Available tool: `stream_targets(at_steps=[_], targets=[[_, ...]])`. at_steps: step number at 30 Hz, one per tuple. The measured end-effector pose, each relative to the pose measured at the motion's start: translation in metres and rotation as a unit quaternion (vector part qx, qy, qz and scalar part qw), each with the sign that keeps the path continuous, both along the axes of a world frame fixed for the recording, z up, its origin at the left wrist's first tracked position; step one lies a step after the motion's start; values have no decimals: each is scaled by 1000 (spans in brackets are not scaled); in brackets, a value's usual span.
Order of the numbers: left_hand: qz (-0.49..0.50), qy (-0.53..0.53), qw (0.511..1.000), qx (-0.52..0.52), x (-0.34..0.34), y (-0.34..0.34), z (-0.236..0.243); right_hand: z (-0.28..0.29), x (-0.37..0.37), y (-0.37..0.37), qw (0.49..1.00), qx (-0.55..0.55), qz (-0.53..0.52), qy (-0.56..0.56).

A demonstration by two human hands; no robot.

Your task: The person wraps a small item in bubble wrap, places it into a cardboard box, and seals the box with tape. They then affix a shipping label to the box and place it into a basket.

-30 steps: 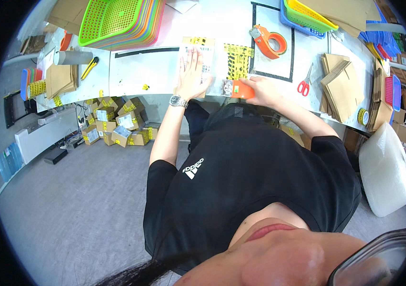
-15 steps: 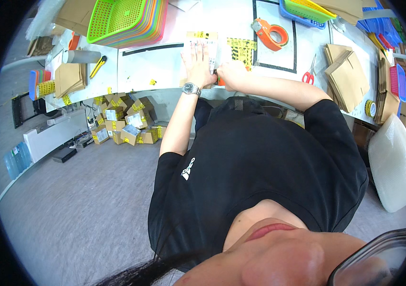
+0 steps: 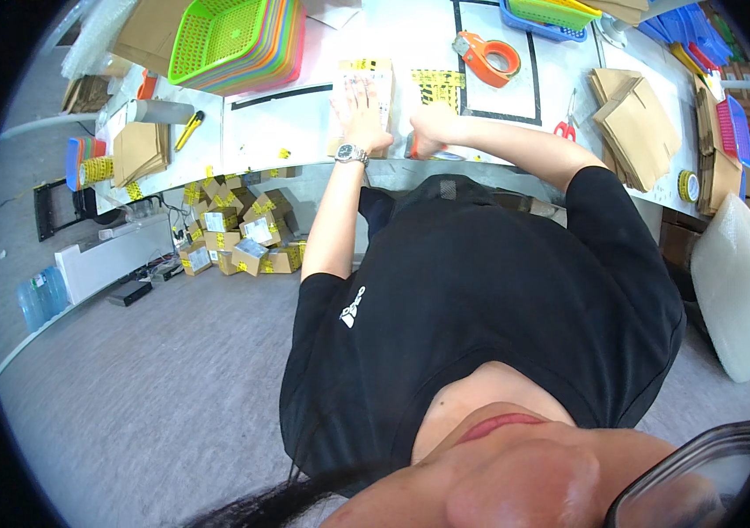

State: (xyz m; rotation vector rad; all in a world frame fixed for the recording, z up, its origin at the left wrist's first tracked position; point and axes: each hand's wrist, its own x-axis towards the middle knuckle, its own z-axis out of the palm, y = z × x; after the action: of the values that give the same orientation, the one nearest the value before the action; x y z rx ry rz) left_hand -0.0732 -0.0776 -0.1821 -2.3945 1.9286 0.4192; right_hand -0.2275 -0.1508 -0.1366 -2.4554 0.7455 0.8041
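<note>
My left hand, a watch on its wrist, lies flat with spread fingers on a small brown parcel banded with yellow-and-black tape, on the white table. Just right of the parcel, my right hand is closed into a fist at the table's near edge. A sliver of a small orange tool shows under it; the rest is hidden by the fingers. A sheet of yellow-and-black labels lies just beyond that hand.
A stack of coloured baskets stands at the back left, with an orange tape dispenser at the back. Red scissors, folded brown boxes and a yellow tape roll lie right. Small taped boxes are piled on the floor left.
My right hand with the orange tool has drawn left, close beside the parcel. My left hand stays flat on the parcel. The view has shifted, so the table sits higher in frame.
</note>
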Motion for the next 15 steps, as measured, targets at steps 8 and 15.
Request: stream_targets(at_steps=[8, 15], targets=[[16, -224, 960, -167, -36, 10, -46, 50, -59, -26, 981, -22, -152, -122], [25, -17, 991, -134, -35, 4, 5, 37, -125, -35, 935, -47, -238, -257]])
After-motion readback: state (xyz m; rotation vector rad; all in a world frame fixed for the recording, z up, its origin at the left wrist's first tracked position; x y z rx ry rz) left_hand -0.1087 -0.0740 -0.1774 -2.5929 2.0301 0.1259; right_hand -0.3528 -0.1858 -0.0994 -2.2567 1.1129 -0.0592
